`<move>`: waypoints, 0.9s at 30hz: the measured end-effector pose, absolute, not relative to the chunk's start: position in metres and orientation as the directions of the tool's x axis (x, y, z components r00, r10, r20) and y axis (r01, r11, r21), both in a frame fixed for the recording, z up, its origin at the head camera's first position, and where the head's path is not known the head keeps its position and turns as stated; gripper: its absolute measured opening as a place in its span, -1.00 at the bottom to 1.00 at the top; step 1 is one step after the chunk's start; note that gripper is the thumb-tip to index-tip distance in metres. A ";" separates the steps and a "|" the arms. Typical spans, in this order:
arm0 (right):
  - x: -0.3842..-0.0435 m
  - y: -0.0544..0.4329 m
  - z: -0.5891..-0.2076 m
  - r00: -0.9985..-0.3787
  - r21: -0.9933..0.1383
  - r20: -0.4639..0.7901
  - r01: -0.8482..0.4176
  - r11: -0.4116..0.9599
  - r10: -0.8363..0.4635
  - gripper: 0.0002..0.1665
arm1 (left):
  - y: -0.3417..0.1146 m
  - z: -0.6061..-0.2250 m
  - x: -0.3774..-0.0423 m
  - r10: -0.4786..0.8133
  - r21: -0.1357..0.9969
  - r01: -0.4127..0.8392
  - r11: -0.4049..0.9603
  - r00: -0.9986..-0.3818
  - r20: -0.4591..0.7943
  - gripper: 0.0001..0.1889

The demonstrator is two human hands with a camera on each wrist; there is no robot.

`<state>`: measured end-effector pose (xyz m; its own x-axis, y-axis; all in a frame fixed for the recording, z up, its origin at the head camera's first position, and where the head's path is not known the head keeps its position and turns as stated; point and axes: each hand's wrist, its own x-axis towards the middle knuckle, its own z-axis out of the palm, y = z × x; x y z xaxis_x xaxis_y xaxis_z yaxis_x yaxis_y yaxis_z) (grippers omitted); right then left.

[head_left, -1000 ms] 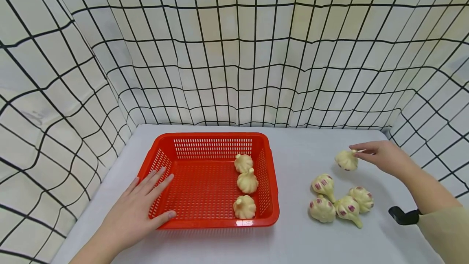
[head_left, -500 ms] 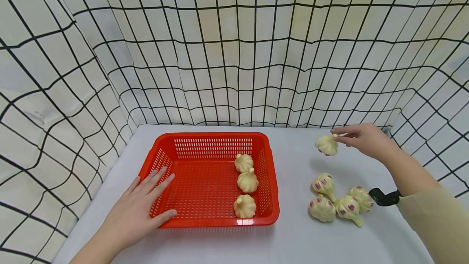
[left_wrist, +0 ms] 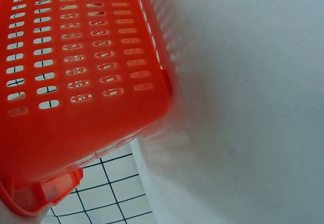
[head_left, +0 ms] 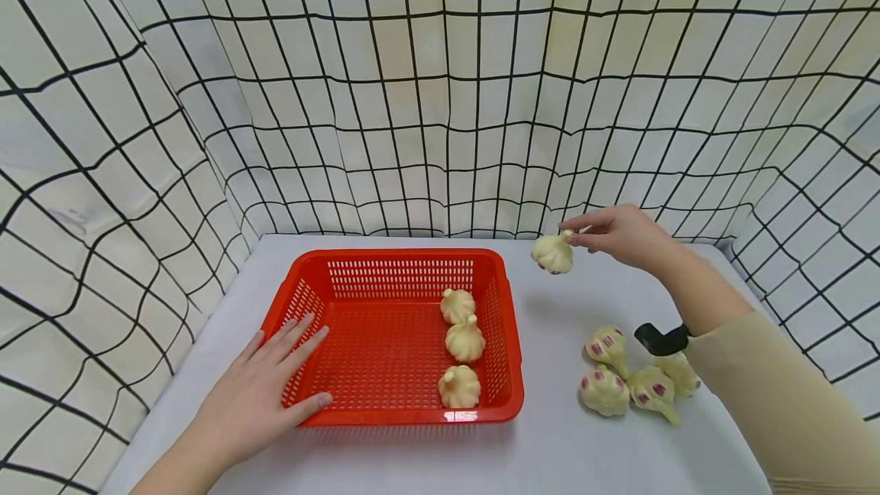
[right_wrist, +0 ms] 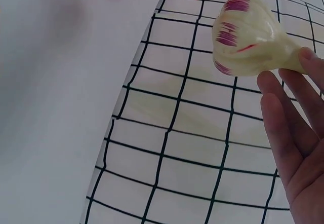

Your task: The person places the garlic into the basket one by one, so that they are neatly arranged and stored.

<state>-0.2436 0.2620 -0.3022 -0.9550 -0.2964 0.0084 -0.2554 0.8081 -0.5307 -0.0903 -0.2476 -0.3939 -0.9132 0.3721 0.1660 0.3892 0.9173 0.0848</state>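
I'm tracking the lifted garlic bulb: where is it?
In the head view, the right hand pinches the garlic bulb by its stem, above the white table, right of the red basket.

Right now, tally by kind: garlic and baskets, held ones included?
Garlic bulbs: 8 (3 in the basket, 4 on the table, 1 in the right hand)
Basket: 1
Total: 9

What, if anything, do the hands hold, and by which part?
Right hand: a pale, purple-marked garlic bulb, by its stem; left hand rests on a red plastic basket.
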 end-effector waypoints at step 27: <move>-0.269 0.092 -0.296 -0.758 -0.494 -0.052 -0.546 0.677 -0.650 -0.74 | -0.247 -0.395 -0.091 0.359 0.092 0.374 0.923 -0.922 0.143 -0.07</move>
<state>-0.2692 0.0921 -0.2958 -0.7580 -0.6502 -0.0519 -0.5465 0.6765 -0.4937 -0.0913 -0.2470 -0.3947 -0.9222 0.3593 0.1433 0.3738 0.9230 0.0916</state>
